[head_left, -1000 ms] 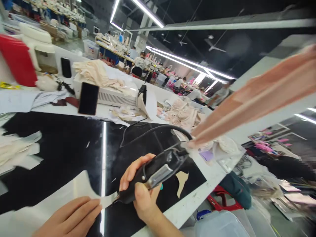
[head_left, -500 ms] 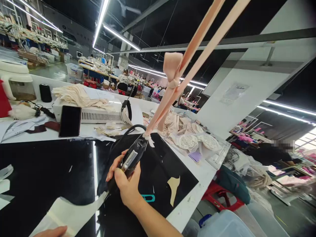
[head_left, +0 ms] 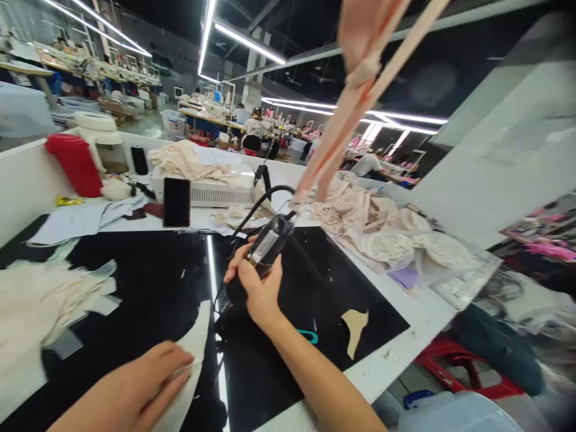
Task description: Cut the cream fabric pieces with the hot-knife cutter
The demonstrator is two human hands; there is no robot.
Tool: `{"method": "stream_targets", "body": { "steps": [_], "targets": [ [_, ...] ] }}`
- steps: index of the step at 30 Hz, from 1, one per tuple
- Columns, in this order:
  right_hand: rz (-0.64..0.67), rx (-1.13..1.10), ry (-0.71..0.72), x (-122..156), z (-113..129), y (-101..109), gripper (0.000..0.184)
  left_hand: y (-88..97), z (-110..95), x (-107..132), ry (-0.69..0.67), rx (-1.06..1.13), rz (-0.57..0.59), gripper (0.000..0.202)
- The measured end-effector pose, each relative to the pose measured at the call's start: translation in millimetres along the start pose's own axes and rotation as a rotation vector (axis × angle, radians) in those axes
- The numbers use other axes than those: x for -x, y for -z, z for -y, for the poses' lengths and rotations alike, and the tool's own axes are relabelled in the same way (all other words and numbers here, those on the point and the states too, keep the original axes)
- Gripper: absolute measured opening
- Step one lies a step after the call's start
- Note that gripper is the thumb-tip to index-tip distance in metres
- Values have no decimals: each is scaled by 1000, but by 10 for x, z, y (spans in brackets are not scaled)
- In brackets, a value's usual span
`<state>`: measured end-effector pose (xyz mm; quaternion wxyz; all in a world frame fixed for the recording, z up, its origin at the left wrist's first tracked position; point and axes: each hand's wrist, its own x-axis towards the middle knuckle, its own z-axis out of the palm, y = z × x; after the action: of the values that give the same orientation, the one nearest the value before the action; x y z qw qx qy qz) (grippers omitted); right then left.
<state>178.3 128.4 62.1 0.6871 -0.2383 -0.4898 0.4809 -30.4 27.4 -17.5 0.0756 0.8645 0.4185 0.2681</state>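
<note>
My right hand (head_left: 258, 285) is wrapped round a black corded handheld power tool (head_left: 270, 240), its lower end pointing down and left over the black work surface (head_left: 148, 282). Pale pink elastic straps (head_left: 335, 141), knotted together, run from the tool's top up out of view. A curved cream fabric piece (head_left: 198, 336) lies at the lower middle, its narrow tip just left of the tool. My left hand (head_left: 135, 378) has its fingers and thumb closed on that piece's left edge. The tool's working tip is hard to make out.
A pile of cream fabric pieces (head_left: 36, 318) lies at left. A cream offcut (head_left: 355, 330) and a teal object (head_left: 309, 336) are on the right. Behind stand a phone (head_left: 176, 203), a white vented box (head_left: 220, 197) and heaped bra parts (head_left: 382, 228). A red stool (head_left: 463, 366) stands below.
The view has turned left, bringing the fabric pile and red container into fuller sight. My left hand has come further up along the cream piece. My right hand still holds the tool.
</note>
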Motion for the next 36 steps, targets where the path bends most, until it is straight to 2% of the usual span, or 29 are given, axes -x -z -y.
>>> {"method": "stream_targets", "body": {
  "steps": [2, 4, 6, 10, 15, 22, 27, 31, 36],
  "targets": [
    [-17, -16, -3, 27, 21, 35, 42, 165, -62, -178, 37, 33, 91, 30],
    [-11, -35, -11, 59, 27, 67, 45, 230, -47, -342, -3, 16, 49, 28],
    [9, -47, -14, 91, 29, 79, 47, 212, 21, -462, -33, 27, 64, 27],
    [41, -56, -30, 125, 28, 32, 45, 119, 173, -581, -47, 36, 174, 47],
    [60, -100, -47, 119, 13, -70, 41, 90, 245, -549, 8, 15, 313, 65],
    [74, -96, -120, 131, 46, -178, 41, 43, 314, -363, 9, -24, 315, 67],
    [77, -44, -110, 158, 47, -205, 36, 94, 294, -372, 14, -48, 352, 69],
    [93, -67, -144, 168, 17, -206, 41, 132, 270, -393, 29, -59, 391, 72],
    [48, 5, -138, 165, 19, -215, 41, 152, 256, -411, 49, -59, 421, 77]
  ]
}}
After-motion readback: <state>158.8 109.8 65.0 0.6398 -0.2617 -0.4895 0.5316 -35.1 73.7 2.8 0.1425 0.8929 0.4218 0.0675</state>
